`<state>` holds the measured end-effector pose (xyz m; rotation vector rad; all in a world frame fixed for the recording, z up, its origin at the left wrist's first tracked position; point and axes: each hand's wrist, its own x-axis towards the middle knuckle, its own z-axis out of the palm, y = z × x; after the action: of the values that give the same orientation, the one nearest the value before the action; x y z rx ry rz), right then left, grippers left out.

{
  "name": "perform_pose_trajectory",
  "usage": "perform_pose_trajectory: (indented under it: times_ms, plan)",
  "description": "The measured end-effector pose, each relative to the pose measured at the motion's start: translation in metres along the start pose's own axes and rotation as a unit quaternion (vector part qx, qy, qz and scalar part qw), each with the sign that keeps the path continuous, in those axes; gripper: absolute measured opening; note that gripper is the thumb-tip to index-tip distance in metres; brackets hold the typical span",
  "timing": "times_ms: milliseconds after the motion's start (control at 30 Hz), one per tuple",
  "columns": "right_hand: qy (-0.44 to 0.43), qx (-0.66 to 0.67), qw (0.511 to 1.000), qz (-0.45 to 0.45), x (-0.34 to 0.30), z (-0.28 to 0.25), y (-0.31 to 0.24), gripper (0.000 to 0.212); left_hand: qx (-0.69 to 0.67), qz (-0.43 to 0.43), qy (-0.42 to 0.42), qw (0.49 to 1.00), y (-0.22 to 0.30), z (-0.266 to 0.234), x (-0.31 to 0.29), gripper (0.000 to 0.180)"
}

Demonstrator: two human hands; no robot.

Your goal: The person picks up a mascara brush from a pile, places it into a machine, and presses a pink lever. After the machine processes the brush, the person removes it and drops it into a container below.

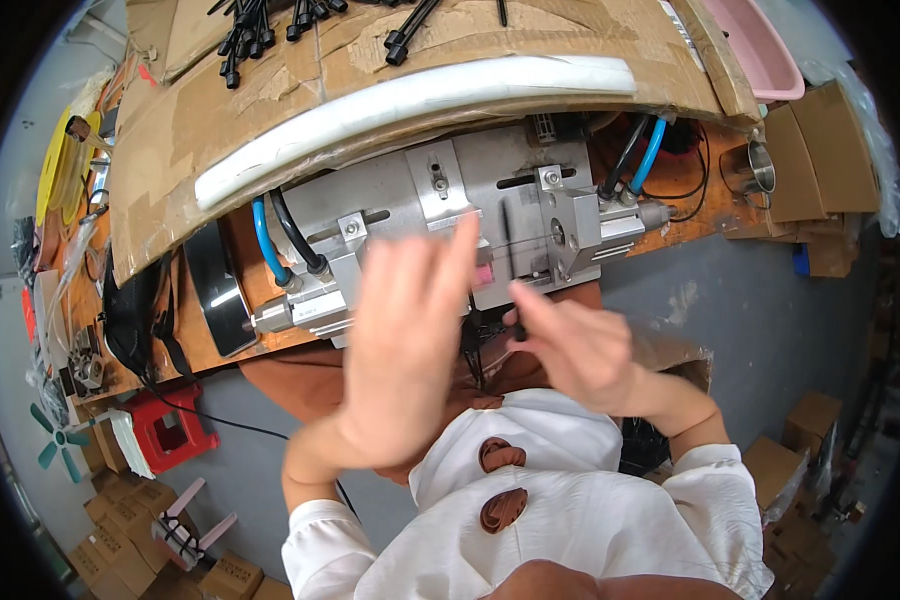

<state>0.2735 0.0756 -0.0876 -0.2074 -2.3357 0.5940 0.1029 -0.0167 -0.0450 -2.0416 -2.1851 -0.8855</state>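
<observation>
My left hand (410, 320), blurred by motion, is in front of the metal clamping fixture (370, 260). Its fingers stretch toward the fixture with the index finger apart, and I see nothing held in them; the thumb is hidden. To its right, my right hand (582, 345) is closed, thumb and fingers pinching a thin black rod with a thicker black end. The black rod (507, 235) points away from me, its slim part in front of the fixture's middle. A small pink piece (484, 274) shows on the fixture between my hands. Several black pieces (473, 345) hang below it.
A cardboard sheet (350, 60) edged with a white foam strip (410, 95) covers the fixture's far side; several black rods (250, 35) lie on it. Blue hoses (267, 240) reach both cylinders. A black phone (220, 290) lies left, a metal cup (748, 170) right. A red stool (170, 430) stands lower left.
</observation>
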Motion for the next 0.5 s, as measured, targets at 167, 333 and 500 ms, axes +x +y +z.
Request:
perform_pose_trajectory:
  times_ms: [167, 333, 500]
  plan:
    - [-0.062, -0.002, 0.996, 0.059, -0.018, 0.039, -0.006, 0.063, 0.084, 0.079, 0.154, 0.981, -0.062, -0.018, 0.096, 0.015]
    - [-0.078, -0.008, 0.994, 0.072, -0.012, 0.038, -0.002, 0.062, -0.014, 0.026, -0.008, 1.000, -0.069, -0.033, 0.121, 0.012]
    - [-0.141, -0.036, 0.989, 0.021, 0.018, 0.008, -0.002, 0.057, -0.049, 0.031, -0.016, 0.998, -0.079, -0.041, 0.115, 0.009]
